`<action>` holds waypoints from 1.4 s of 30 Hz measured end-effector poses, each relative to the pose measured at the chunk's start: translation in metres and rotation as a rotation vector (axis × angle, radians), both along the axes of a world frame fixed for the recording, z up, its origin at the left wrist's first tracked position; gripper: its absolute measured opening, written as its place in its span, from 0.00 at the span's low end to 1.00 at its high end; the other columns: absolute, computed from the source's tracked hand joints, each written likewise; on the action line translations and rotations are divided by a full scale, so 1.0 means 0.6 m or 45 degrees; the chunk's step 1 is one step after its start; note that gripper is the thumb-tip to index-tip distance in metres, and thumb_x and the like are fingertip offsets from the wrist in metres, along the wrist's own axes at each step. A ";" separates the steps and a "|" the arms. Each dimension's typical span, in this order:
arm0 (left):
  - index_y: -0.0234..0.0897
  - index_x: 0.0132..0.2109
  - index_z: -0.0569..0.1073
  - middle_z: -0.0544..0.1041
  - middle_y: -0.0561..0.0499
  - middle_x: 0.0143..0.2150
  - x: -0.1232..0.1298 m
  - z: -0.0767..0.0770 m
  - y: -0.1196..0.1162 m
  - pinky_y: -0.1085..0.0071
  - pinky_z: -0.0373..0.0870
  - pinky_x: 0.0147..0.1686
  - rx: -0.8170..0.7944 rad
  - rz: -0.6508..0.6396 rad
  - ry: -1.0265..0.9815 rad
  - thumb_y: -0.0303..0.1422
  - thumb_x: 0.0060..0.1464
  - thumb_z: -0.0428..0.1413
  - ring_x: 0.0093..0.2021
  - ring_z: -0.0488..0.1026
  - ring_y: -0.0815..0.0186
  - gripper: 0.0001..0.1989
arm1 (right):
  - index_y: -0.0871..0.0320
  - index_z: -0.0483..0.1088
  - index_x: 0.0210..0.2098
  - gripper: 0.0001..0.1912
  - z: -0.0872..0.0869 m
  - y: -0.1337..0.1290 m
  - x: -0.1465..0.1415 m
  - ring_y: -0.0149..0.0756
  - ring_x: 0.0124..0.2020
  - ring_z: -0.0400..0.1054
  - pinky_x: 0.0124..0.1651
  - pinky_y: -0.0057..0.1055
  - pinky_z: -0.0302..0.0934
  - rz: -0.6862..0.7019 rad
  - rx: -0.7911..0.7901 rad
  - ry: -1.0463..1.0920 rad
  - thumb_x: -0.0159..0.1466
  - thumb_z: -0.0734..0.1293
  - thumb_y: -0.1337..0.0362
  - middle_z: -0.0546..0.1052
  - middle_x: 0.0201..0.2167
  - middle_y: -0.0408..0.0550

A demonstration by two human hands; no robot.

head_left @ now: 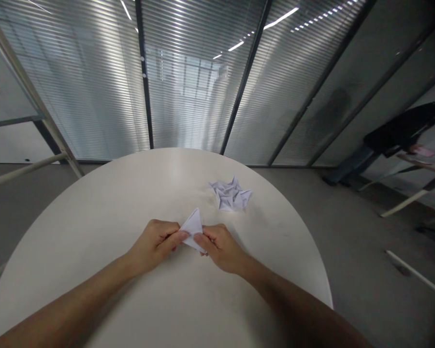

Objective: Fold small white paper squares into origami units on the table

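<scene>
Between my two hands is a small piece of folded white paper, its pointed tip facing away from me. My left hand pinches its left side, thumb on top. From the right, my right hand grips the lower right part, its thumb also pressed on the upper face. Fingers under the paper are mostly hidden. Beyond my right hand, a cluster of folded white paper pieces with several points lies on the round table.
The round white table has its curved far edge near a glass partition with blinds. A metal frame stands at the left. At the far right a person in dark clothing stands by another table.
</scene>
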State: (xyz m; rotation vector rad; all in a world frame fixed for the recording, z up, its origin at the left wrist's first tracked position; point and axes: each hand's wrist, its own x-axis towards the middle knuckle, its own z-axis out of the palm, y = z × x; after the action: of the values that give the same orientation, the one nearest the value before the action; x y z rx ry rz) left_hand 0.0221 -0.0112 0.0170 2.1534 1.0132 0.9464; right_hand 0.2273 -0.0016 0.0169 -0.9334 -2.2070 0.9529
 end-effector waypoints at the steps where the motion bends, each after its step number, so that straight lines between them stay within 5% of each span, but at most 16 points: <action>1: 0.32 0.22 0.66 0.62 0.56 0.18 -0.001 -0.002 0.000 0.79 0.53 0.22 -0.003 -0.014 0.012 0.39 0.62 0.46 0.20 0.59 0.76 0.22 | 0.60 0.64 0.22 0.22 0.000 0.000 0.000 0.26 0.19 0.61 0.25 0.22 0.51 -0.020 0.018 -0.017 0.68 0.55 0.56 0.67 0.16 0.41; 9: 0.31 0.25 0.68 0.63 0.56 0.20 -0.002 -0.005 0.002 0.78 0.55 0.24 0.010 -0.051 -0.026 0.39 0.62 0.47 0.22 0.61 0.75 0.20 | 0.60 0.62 0.18 0.21 0.002 0.001 -0.001 0.24 0.18 0.54 0.23 0.22 0.45 0.026 0.103 -0.043 0.64 0.61 0.56 0.61 0.15 0.37; 13: 0.32 0.23 0.68 0.66 0.55 0.19 -0.009 -0.005 0.003 0.79 0.55 0.24 0.073 0.075 -0.064 0.38 0.61 0.48 0.21 0.62 0.75 0.21 | 0.60 0.64 0.18 0.22 -0.002 0.002 0.001 0.24 0.18 0.59 0.25 0.22 0.50 0.017 0.104 -0.036 0.66 0.58 0.59 0.65 0.15 0.39; 19: 0.32 0.25 0.70 0.65 0.55 0.19 -0.010 -0.006 0.003 0.79 0.54 0.22 -0.040 -0.013 -0.114 0.41 0.61 0.48 0.21 0.60 0.75 0.21 | 0.60 0.63 0.17 0.22 0.000 -0.004 0.001 0.23 0.17 0.61 0.27 0.21 0.52 0.034 0.146 -0.041 0.66 0.57 0.61 0.66 0.13 0.39; 42: 0.30 0.24 0.71 0.65 0.54 0.19 -0.005 -0.012 0.005 0.77 0.54 0.22 -0.217 0.060 -0.177 0.44 0.58 0.50 0.21 0.59 0.74 0.23 | 0.60 0.66 0.19 0.19 -0.005 -0.002 -0.002 0.24 0.18 0.63 0.26 0.21 0.53 -0.056 0.071 -0.020 0.65 0.58 0.63 0.68 0.14 0.39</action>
State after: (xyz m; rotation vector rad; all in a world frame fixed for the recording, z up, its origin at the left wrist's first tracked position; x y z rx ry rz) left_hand 0.0189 -0.0080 0.0097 1.9052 1.0409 0.9803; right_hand 0.2260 -0.0027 0.0139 -0.9627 -2.2056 0.8629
